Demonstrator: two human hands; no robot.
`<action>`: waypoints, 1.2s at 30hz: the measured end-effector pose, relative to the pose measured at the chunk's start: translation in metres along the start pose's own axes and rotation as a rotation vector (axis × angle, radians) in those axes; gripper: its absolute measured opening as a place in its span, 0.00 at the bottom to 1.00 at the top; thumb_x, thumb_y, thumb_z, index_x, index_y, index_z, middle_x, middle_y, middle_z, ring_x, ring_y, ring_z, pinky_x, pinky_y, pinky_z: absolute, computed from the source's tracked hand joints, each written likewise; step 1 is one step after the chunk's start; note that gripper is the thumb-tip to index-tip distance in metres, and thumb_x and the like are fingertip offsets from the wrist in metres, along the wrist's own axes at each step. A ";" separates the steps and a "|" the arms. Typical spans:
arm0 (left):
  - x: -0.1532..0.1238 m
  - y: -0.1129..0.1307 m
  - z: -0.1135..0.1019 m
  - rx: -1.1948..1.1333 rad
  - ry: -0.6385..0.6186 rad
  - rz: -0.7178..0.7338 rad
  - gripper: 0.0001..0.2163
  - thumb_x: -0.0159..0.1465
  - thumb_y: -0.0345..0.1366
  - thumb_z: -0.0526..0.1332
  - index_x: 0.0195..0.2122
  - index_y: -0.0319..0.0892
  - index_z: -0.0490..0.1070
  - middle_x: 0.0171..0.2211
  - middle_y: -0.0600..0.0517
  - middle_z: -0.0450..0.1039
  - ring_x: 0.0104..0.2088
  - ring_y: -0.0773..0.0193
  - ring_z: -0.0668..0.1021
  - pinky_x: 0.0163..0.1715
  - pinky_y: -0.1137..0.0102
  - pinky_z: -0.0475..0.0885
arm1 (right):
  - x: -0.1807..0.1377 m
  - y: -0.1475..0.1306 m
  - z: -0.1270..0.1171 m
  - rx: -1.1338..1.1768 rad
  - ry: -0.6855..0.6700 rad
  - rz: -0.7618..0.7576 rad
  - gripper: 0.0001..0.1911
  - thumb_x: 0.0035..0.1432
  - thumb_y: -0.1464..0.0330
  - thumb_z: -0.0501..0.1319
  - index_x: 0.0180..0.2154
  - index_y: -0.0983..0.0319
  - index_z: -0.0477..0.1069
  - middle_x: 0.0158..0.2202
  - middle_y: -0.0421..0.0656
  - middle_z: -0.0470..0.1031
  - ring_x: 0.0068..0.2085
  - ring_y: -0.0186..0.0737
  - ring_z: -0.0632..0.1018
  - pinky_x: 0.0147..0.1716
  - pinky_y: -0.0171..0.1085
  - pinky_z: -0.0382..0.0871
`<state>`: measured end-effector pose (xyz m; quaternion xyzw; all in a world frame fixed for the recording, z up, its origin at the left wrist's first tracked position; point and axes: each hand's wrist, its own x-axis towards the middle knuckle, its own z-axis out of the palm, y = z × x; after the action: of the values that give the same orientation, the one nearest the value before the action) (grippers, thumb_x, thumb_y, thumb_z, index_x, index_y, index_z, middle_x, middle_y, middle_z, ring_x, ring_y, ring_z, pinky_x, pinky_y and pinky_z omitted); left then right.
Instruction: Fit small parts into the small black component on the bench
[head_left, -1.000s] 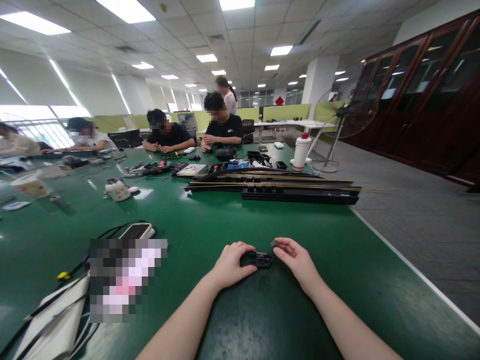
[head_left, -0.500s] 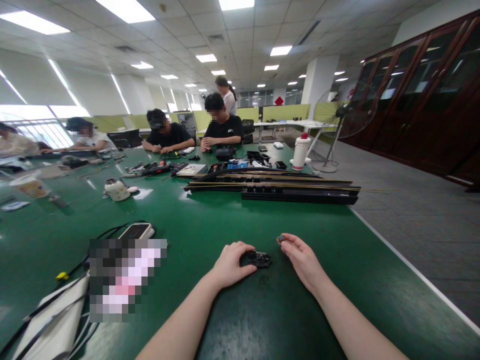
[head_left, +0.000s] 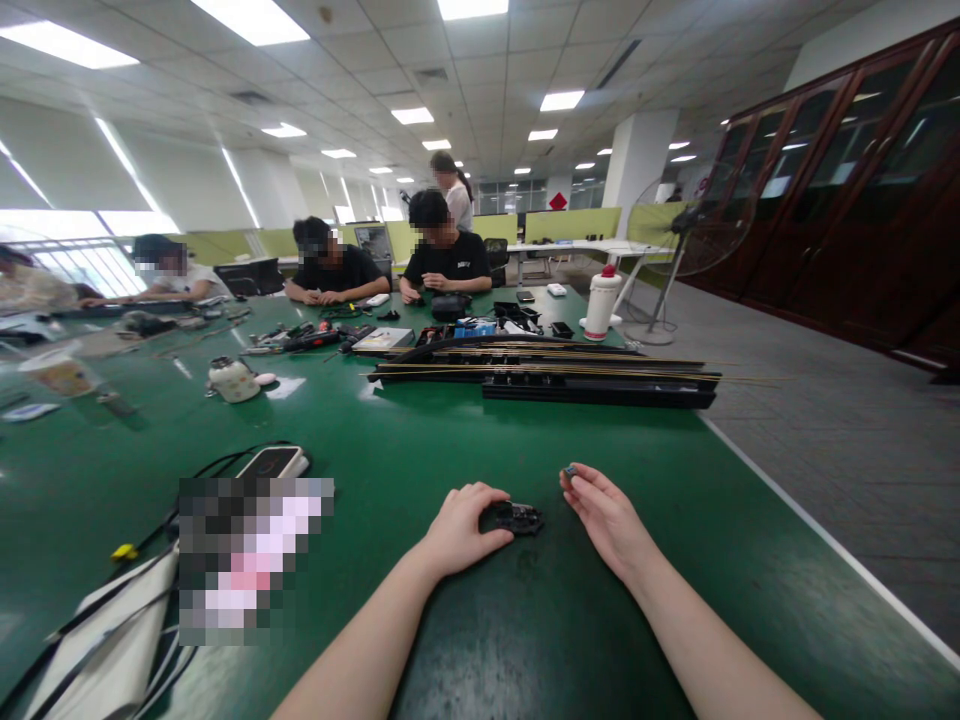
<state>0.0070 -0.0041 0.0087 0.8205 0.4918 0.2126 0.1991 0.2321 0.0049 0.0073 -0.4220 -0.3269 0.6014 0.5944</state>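
Note:
On the green tabletop [head_left: 420, 450] rests a small black part [head_left: 520, 517] with an uneven, open-looking top; its kind is unclear. My left hand [head_left: 466, 528] is closed around its left end, thumb in front and fingers behind. To the right, my right hand [head_left: 606, 515] pinches a small grey-blue piece [head_left: 570, 472] between thumb and fingertips, a little above the table. The piece is too small to name and partly hidden by the fingers. A gap separates it from the black part.
Long black rails with thin brass-coloured rods [head_left: 600, 385] lie across the table ahead. A white bottle [head_left: 602, 305] with a red top stands behind them. At left are a white jar [head_left: 234, 380], a power bank [head_left: 274, 463] and cables. Several people sit at the far side.
My right hand has shifted slightly right and turned the small piece between its fingers. My left hand and the black part have stayed in place. A co-worker opposite has raised a hand.

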 end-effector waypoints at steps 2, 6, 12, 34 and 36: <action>0.000 -0.001 0.001 -0.001 0.003 0.004 0.19 0.55 0.38 0.66 0.48 0.47 0.68 0.44 0.52 0.72 0.46 0.56 0.72 0.46 0.64 0.64 | 0.000 0.000 0.000 0.012 0.005 0.010 0.15 0.39 0.63 0.70 0.33 0.57 0.74 0.35 0.40 0.79 0.41 0.43 0.77 0.42 0.41 0.71; 0.001 -0.002 0.002 -0.006 0.007 0.009 0.19 0.55 0.38 0.65 0.48 0.47 0.68 0.45 0.52 0.72 0.46 0.56 0.72 0.47 0.63 0.63 | 0.000 0.001 0.000 0.028 0.007 0.019 0.15 0.39 0.63 0.71 0.33 0.57 0.75 0.34 0.40 0.79 0.41 0.42 0.77 0.43 0.40 0.70; 0.000 -0.003 0.002 0.000 0.004 0.005 0.19 0.55 0.39 0.66 0.48 0.47 0.68 0.45 0.52 0.72 0.47 0.56 0.71 0.47 0.63 0.64 | 0.001 0.001 0.000 0.008 -0.006 0.015 0.15 0.39 0.63 0.70 0.33 0.57 0.74 0.34 0.40 0.79 0.42 0.43 0.77 0.42 0.40 0.70; 0.000 -0.002 0.002 0.005 -0.002 0.001 0.19 0.56 0.39 0.65 0.48 0.48 0.68 0.45 0.52 0.72 0.46 0.56 0.71 0.47 0.63 0.64 | 0.000 0.002 0.001 -0.010 0.000 -0.016 0.16 0.38 0.62 0.71 0.33 0.57 0.74 0.35 0.41 0.78 0.41 0.43 0.77 0.42 0.41 0.70; 0.000 -0.002 0.002 0.006 -0.004 -0.003 0.19 0.56 0.39 0.65 0.48 0.48 0.68 0.45 0.51 0.72 0.46 0.56 0.71 0.47 0.63 0.64 | 0.000 0.003 0.000 -0.009 0.007 -0.019 0.17 0.38 0.62 0.71 0.34 0.57 0.74 0.35 0.41 0.79 0.42 0.44 0.77 0.42 0.41 0.70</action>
<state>0.0066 -0.0034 0.0065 0.8208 0.4933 0.2092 0.1980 0.2304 0.0050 0.0047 -0.4237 -0.3316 0.5928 0.5992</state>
